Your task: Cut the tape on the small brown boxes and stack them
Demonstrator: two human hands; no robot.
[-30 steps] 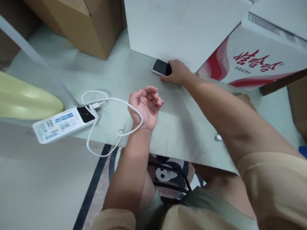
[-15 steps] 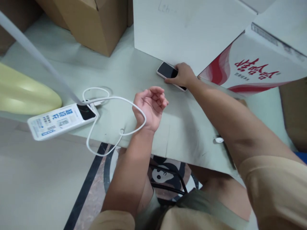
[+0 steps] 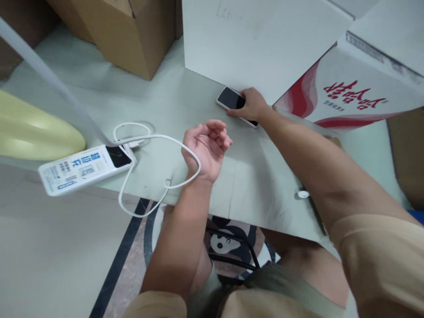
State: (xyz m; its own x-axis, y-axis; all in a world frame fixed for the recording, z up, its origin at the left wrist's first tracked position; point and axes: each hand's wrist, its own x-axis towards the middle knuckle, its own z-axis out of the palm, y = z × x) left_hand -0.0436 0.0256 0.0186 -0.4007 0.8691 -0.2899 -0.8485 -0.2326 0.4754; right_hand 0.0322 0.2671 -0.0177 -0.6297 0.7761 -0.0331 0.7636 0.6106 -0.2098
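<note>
My right hand (image 3: 253, 104) grips a smartphone (image 3: 230, 98) by its near end, thumb along one long side and the other fingers at the far side. The phone lies face up on the table, its dark screen partly covered by the hand. My left hand (image 3: 208, 148) rests palm up on the table, fingers loosely curled and nothing in it. A white cable (image 3: 180, 143) loops across its wrist and runs to a white power bank (image 3: 86, 167) with blue printing and a small dark display. The power bank overhangs the table's front edge.
A large white box (image 3: 265, 44) stands just behind the phone, beside a white carton (image 3: 361, 88) with red waves. Brown cardboard boxes (image 3: 132, 39) are at the back left. A rounded yellow object (image 3: 36, 128) and a slanting white pole (image 3: 53, 79) are at left. A small white piece (image 3: 302, 194) lies right.
Both hands and the phone stay nearly in place. The view has shifted only very slightly.
</note>
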